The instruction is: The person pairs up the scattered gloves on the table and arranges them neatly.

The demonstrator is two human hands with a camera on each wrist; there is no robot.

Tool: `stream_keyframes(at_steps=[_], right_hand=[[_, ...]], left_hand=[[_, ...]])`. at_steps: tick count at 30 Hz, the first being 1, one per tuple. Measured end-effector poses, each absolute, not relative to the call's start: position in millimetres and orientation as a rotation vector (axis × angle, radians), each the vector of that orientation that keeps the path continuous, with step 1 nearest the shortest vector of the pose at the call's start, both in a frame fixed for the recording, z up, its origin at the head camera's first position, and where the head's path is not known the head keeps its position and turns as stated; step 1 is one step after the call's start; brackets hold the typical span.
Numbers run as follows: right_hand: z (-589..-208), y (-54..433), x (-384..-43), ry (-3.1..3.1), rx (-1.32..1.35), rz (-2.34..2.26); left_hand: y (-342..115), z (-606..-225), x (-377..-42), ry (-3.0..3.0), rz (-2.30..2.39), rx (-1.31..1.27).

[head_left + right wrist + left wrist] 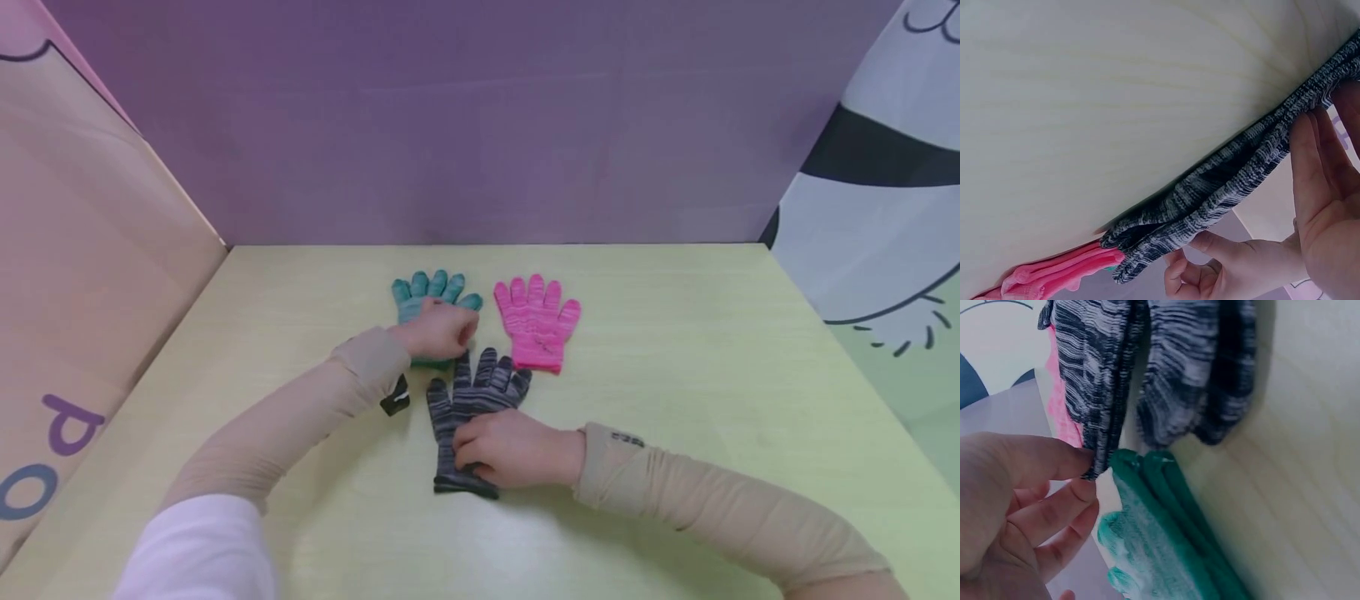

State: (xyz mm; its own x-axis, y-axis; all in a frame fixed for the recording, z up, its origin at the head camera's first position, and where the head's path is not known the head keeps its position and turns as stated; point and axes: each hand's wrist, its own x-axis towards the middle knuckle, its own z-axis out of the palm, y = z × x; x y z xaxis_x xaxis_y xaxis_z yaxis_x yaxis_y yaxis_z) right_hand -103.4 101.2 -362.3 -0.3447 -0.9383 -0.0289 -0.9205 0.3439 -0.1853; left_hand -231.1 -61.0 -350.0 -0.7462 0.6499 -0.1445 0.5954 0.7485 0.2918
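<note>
A black-and-grey striped knit glove [483,398] lies on the table with its fingers pointing away from me. My left hand [441,330] pinches the tip of one of its fingers between thumb and index finger, plain in the left wrist view. Over the glove's palm, near the cuff, rests my right hand [517,450]; in the right wrist view its straight fingers [1310,156] touch the knit. Behind my left hand is a teal-green glove [420,308], its lower part mostly covered. A pink glove [536,321] lies flat to the right of it.
The pale yellow table [712,375] ends at a purple wall panel [480,125]. Printed panels stand at the left [90,250] and right [877,208]. A small black piece [395,397] shows under my left wrist.
</note>
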Motion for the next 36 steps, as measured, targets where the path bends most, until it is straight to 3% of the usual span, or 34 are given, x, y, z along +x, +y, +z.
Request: stream_keyframes(at_steps=[36], right_hand=[[-363,107,-110,2.346,-1.677,-0.269]], left_hand=[[-45,-355,-231,2.604,0.418,0.901]])
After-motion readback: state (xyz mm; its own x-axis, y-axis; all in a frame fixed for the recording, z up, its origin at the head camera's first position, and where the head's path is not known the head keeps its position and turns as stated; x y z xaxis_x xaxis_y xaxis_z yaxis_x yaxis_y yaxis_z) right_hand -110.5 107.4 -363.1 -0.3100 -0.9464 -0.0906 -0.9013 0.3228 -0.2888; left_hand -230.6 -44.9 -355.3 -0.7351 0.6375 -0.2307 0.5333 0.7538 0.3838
